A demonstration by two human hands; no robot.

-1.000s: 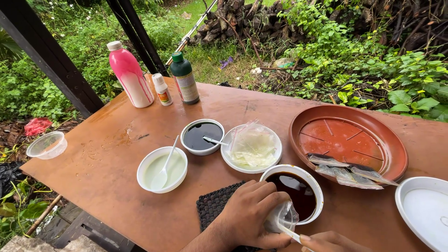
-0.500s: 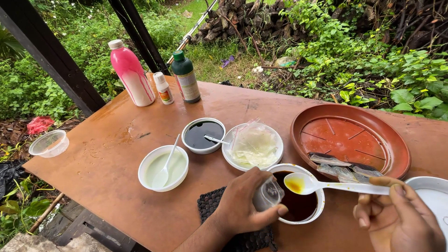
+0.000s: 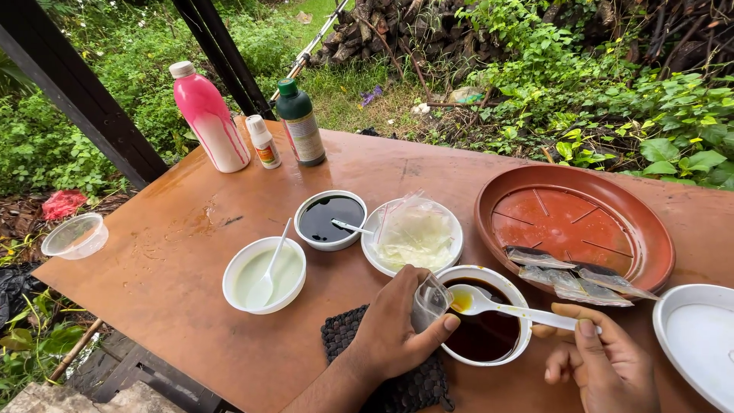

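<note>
We are gripping a small clear plastic pouch [image 3: 430, 300] in our left hand [image 3: 394, 329], fingers curled around it, tilted at the rim of the white bowl of dark brown liquid [image 3: 485, 325]. Our right hand [image 3: 600, 367] is pinching a white plastic spoon [image 3: 508, 307], holding amber liquid over that bowl, beside the pouch's mouth.

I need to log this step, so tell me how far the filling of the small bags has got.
Done, apparently: several small filled clear sachets lie on the round brown plastic tray. In hand: the left hand holds a small clear plastic bag open by the white bowl of dark liquid, while the right hand brings a loaded white plastic spoon to its mouth. Left: the bowl is far from empty.
</note>
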